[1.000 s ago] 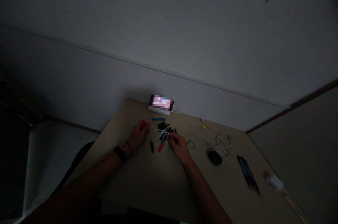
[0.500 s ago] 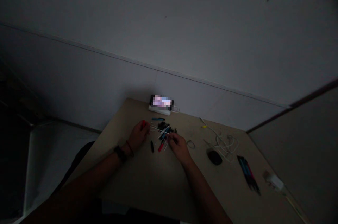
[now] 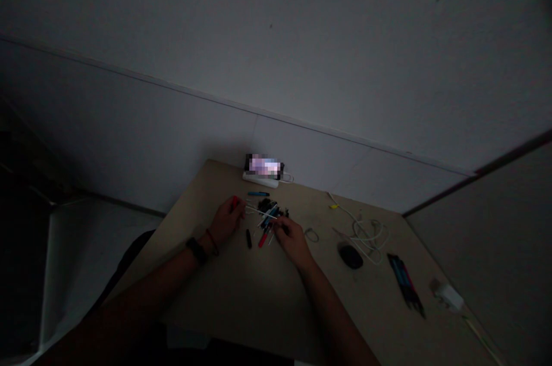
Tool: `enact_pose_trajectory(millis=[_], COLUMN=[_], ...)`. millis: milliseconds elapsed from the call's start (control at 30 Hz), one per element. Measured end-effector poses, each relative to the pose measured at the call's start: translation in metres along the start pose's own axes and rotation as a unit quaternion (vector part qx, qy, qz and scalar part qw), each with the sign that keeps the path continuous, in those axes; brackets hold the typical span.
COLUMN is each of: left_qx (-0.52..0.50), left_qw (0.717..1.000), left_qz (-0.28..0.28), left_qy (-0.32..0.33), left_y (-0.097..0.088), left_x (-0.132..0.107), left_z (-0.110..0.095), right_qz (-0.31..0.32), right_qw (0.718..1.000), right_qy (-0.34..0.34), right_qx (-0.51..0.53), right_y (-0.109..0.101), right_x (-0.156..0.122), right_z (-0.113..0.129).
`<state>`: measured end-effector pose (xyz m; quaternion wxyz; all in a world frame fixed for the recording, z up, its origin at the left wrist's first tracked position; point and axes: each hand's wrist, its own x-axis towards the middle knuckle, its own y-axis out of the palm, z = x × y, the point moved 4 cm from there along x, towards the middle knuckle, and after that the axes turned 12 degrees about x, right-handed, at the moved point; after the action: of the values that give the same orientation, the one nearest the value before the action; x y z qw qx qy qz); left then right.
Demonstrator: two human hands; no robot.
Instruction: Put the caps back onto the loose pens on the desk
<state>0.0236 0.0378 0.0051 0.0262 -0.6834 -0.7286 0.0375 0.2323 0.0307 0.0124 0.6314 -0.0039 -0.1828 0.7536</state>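
Here's the scene on the tabletop [image 3: 259, 291]: the left hand [image 3: 226, 222] is curled closed around a small red piece [image 3: 234, 203], gripping it at the fingertips. The right hand [image 3: 294, 238] is bent down at the edge of the heap, and in this gloom you can't tell whether that grip has hold of anything. A thin white rod [image 3: 261, 212] runs across between the two hands, just beyond them sits a dark heap of small parts [image 3: 267, 205], and tangled in close are blue and red sticks. A red-handled tool [image 3: 263, 238] lies just left of the right hand, with a small black piece [image 3: 249, 238] near it and a blue pen [image 3: 259, 193] on the far side. Off to the right there's a white cable [image 3: 366, 235], a black mouse [image 3: 351, 256] and a bundle of pens [image 3: 405, 284].
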Motion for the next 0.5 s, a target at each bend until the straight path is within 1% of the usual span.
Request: enact_pose_trajectory(millis=[233,500], left_qx=[-0.003,-0.005], left_qw=[1.000,1.000], left_qz=[0.004,-0.004], left_qy=[0.008,0.009], left_y=[-0.0002,0.0004], left_x=[0.0001,0.0040], left_z=[-0.0006,0.0068], right_qz=[0.005,0.010], right_qw=[1.000,1.000], right_qy=[0.003,0.001], right_qx=[-0.011,-0.012], right_y=[0.0003,0.0012], right_x=[0.0005,0.0007], right_z=[-0.0007,0.0003])
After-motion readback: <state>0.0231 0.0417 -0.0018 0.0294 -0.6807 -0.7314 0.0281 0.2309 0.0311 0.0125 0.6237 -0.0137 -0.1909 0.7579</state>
